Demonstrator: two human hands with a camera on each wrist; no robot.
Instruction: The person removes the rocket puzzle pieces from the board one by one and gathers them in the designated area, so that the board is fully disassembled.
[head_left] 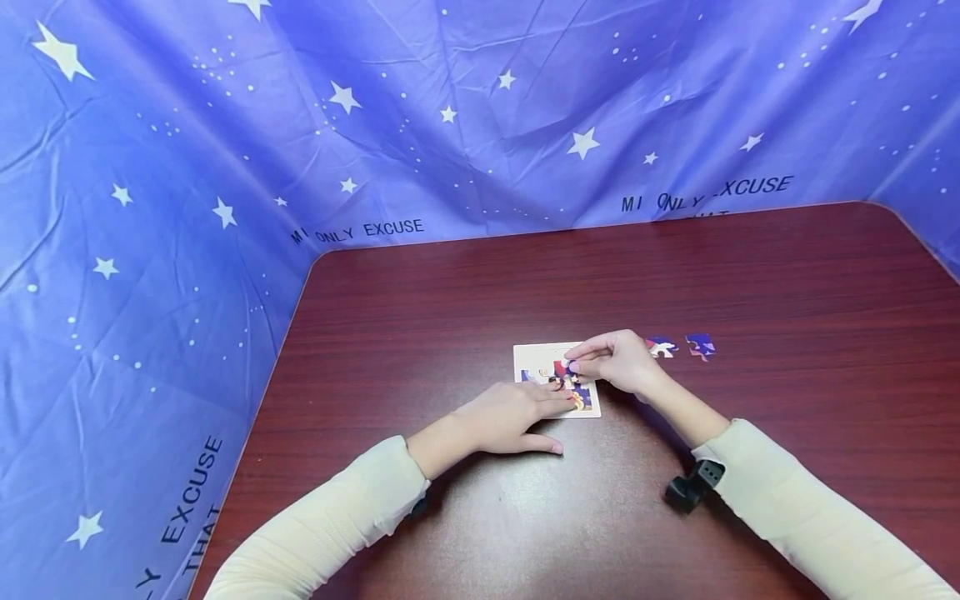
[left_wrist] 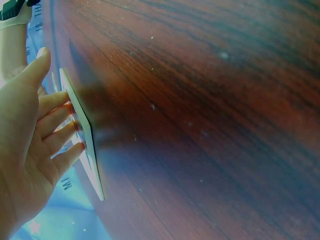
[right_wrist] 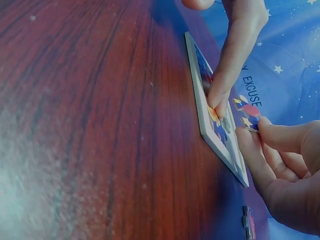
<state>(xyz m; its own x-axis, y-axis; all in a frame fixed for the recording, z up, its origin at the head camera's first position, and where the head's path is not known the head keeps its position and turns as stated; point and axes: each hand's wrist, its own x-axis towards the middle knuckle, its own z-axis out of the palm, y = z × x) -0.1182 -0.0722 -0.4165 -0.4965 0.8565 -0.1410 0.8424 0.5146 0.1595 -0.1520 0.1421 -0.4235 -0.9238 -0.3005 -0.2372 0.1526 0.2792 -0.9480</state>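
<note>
A white-bordered jigsaw board (head_left: 530, 353) lies on the table, partly filled with colourful pieces. My left hand (head_left: 516, 412) rests on it from the left, fingers extended across the picture and thumb apart on the near side. Over the board's right part, my right hand (head_left: 621, 363) pinches a puzzle piece (right_wrist: 248, 111) between thumb and index finger. That piece is tilted above the board and shows red, yellow and dark blue. In the left wrist view, the left fingertips (left_wrist: 76, 146) lie at the board's surface. The hands hide part of the picture.
Two loose puzzle pieces lie right of the board: one (head_left: 662, 347) close by the right hand, another (head_left: 701, 346) farther right. The dark red wooden table (head_left: 420, 308) is bordered by a blue star-patterned cloth (head_left: 465, 150) behind and at the left.
</note>
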